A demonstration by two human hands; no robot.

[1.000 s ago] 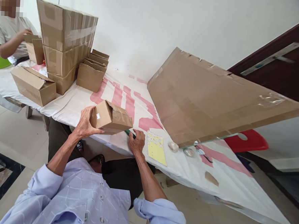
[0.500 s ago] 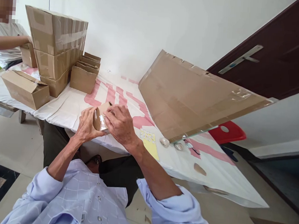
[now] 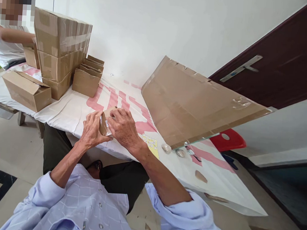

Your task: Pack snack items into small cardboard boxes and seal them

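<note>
Just over the table's front edge, my left hand (image 3: 92, 130) is wrapped round the near-left side of a small brown cardboard box (image 3: 103, 127). The box is tilted, and shiny clear tape and a small white label (image 3: 107, 123) show on its face. My right hand (image 3: 124, 127) is closed, its curled fingers pressed against the box's right side and label. Its fingertips are partly hidden, so anything small between them cannot be made out. To the right of this hand lies a yellow sheet (image 3: 155, 150) with rows of small white stickers.
Large taped cartons (image 3: 57, 46) are stacked at the back left, beside open smaller boxes (image 3: 86, 81) and a long box (image 3: 27, 91). A co-worker (image 3: 9, 47) handles a carton behind them. A big cardboard panel (image 3: 193, 103) leans on the right, near tape rolls (image 3: 166, 148).
My right fingers have moved further over the label, covering more of it. My left hand keeps its hold on the box. The view has shifted slightly.
</note>
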